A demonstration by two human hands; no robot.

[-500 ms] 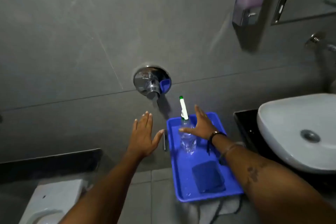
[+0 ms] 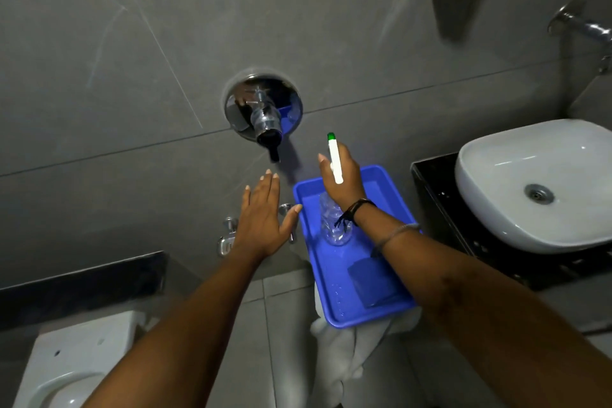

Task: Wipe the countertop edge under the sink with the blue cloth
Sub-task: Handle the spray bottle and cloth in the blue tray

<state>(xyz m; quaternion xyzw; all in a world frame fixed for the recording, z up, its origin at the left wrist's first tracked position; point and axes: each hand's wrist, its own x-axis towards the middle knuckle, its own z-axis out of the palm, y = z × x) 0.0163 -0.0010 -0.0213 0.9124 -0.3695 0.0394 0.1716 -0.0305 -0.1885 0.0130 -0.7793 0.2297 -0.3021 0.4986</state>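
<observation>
The folded blue cloth (image 2: pixel 371 281) lies in the near end of a blue tray (image 2: pixel 364 318), partly hidden by my right forearm. A clear spray bottle (image 2: pixel 334 225) with a white, green-tipped nozzle stands in the tray's far half. My right hand (image 2: pixel 347 182) hovers over the tray behind that nozzle, back up and thumb spread, holding nothing that I can see. My left hand (image 2: pixel 265 219) is flat and open, left of the tray, in front of the wall. The black countertop (image 2: pixel 437 199) under the white sink (image 2: pixel 530 182) is at the right.
A chrome wall valve (image 2: pixel 265 109) sticks out of the grey tiles above my hands, with small angle valves (image 2: pixel 228 235) below it. A white cloth (image 2: pixel 347 351) hangs under the tray. A toilet (image 2: pixel 66 368) sits bottom left, and a faucet (image 2: pixel 583 26) is above the sink.
My view has moved closer and tilted down. My right hand has shifted left so the bottle's nozzle now crosses it. My left hand stays flat and open.
</observation>
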